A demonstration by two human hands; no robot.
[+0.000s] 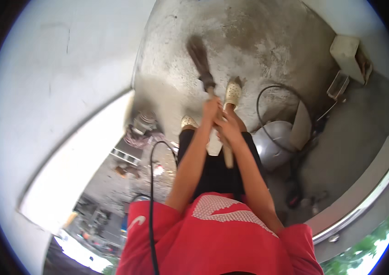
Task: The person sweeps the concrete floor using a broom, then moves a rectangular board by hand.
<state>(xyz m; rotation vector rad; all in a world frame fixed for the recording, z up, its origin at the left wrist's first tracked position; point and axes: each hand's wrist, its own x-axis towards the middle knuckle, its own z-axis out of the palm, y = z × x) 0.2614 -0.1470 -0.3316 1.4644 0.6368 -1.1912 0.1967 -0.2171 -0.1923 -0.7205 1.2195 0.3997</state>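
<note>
We hold the broom (228,153) with both hands, over the floor (258,59) in front of us. Our left grip (210,110) is closed round the handle just behind the bristles (198,52); our right grip (227,124) is wrapped round it nearer our body, close to the left. The handle's end sticks out past our right grip, toward our black bottoms (208,178). The bristles point away from us and a little left; they are blurred, and we cannot tell whether they touch the floor. Our pale, holed shoes (233,92) stand apart, the right one beside the handle and farther forward than the left.

To our right, a black hose (277,85) loops beside a silvery dome (267,144). Farther right, a white bin (346,52) lies tilted near a wire frame (338,85). A white wall (70,59) rises on our left, with a blurred pinkish bundle (138,140) near its foot. A black cable (152,206) crosses our red shirt (240,243).
</note>
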